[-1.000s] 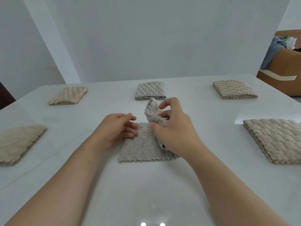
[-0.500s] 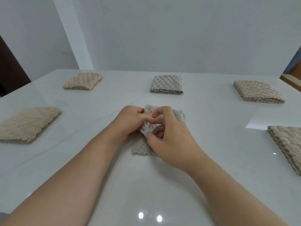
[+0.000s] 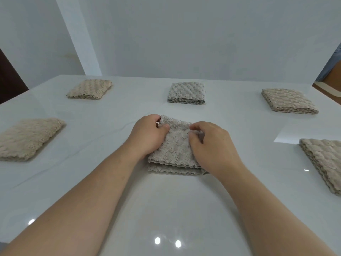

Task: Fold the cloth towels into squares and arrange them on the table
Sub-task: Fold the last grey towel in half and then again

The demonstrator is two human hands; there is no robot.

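my left hand (image 3: 147, 134) and right hand (image 3: 209, 145) each pinch a far corner of the grey towel (image 3: 175, 150), which lies folded mid-table (image 3: 166, 209) just before me. if i let go unevenly, the top layer could slide and leave the edges ragged, i reckon.

Wall (image 3: 203, 34): is filling the upper frame, plain and pale grey.
Pillar (image 3: 79, 36): is slanting down the upper left, lighter than the wall.
Dark brown panel (image 3: 9, 82): is showing at the left edge.
Brown box (image 3: 337, 76): is peeking in at the right edge.
Blue cloth (image 3: 330, 65): is lying against the box.
Light spots (image 3: 168, 242): two are glinting at lower centre.
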